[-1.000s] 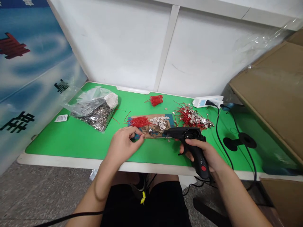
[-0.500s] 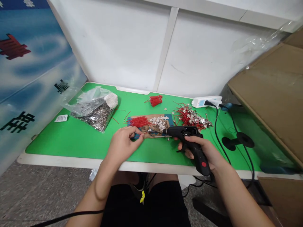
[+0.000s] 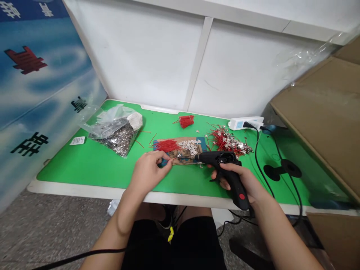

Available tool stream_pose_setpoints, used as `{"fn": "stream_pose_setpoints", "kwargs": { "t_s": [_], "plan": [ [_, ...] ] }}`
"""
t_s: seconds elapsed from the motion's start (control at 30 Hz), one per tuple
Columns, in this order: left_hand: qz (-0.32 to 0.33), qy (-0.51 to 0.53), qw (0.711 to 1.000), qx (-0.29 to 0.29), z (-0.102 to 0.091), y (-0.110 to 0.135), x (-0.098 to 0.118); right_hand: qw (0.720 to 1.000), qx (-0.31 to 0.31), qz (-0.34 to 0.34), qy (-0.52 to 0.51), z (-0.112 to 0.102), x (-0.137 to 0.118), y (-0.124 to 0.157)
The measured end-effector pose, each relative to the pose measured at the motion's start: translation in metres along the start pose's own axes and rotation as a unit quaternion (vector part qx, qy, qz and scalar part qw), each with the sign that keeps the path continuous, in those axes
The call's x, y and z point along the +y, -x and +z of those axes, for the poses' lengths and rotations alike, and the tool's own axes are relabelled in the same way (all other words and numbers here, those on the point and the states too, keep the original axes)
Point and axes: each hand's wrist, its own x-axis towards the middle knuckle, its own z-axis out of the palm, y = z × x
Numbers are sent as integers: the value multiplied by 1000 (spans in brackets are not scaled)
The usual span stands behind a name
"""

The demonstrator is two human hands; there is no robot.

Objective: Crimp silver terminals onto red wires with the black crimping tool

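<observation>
My right hand [image 3: 239, 176] is wrapped round the handle of a black soldering gun [image 3: 236, 187]. Its thin metal tip points left, low over a cardboard sheet [image 3: 184, 154] with a blue border. At that tip, my left hand [image 3: 152, 168] is closed in a pinch of thumb and forefinger; whatever is between them is too small to make out. Red wires [image 3: 166, 145] lie side by side on the sheet, behind the left fingers. Small silvery metal tabs [image 3: 192, 144] are spread at the wires' right ends.
A clear bag of metal tabs [image 3: 120, 137] lies on the left. Behind the sheet is a bundle of red wires [image 3: 186, 121]; to its right sits a heap of wires with tabs [image 3: 226, 140]. A power strip [image 3: 246, 123], black spool [image 3: 282, 169] and cardboard box [image 3: 317, 101] occupy the right.
The whole view has shifted slightly, with the table's left side moving a little right in the picture. Both hands and the soldering gun keep nearly the same pose.
</observation>
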Motion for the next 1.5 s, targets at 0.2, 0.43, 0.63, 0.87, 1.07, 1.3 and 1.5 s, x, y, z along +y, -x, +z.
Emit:
{"fn": "stream_pose_setpoints", "kwargs": {
  "t_s": [0.2, 0.43, 0.63, 0.87, 1.07, 1.3, 1.5],
  "plan": [
    [-17, -2, 1000, -5, 0, 0, 2, 1000, -7, -10, 1, 0, 1, -1],
    [-12, 6, 1000, 3, 1, 0, -1, 998, -23, -39, -54, -3, 3, 0],
    [-21, 7, 1000, -6, 0, 0, -1, 992, 8, -96, -87, -12, 7, 11],
    [-20, 26, 999, -1, 0, -1, 1, 976, 72, -177, -109, -36, 19, 24],
    [-16, 32, 999, 8, 0, 0, -1, 963, 74, -196, -168, -35, 21, 25],
    [-12, 57, 998, 14, 2, 1, -9, 947, 50, -205, -242, -39, 22, 23],
    [-7, 88, 996, -5, -2, -1, -7, 947, 54, -229, -219, -40, 24, 20]
  ]
}}
